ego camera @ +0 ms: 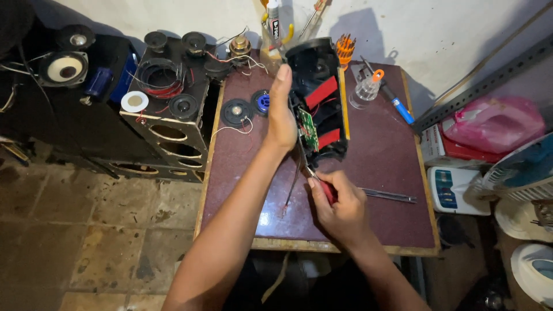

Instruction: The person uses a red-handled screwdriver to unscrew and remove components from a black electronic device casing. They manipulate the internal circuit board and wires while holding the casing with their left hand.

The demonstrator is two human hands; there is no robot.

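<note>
Two hands of mine are at work over the dark red table (pixel 380 167). My left hand (pixel 281 109) stands edge-up against the left side of the opened black speaker housing (pixel 318 98), fingers straight and pressed together, pointing away from me, the palm flat against the casing to steady it; the housing lies lengthwise at the middle of the table, its far end near the wall, red panels and a small green circuit board (pixel 308 129) showing inside it. My right hand (pixel 340 207) sits nearer to me, just below the housing's near end; its fingers are curled shut around a red-handled screwdriver (pixel 328 190), whose thin shaft runs up toward the circuit board; whether the tip actually touches the board I cannot tell, the spot being small and dim. A dark wire (pixel 292 185) trails from the housing down across the table beside my right hand; a pair of metal tweezers (pixel 389 196) lies just right of that hand. Two small loose speaker drivers (pixel 237 112) rest left of my left hand. Farther back on the right are a clear plastic cup (pixel 364 91) and a blue-handled tool (pixel 397 105). Left of the table stands a wooden speaker cabinet (pixel 170 124) heaped with more drivers.
</note>
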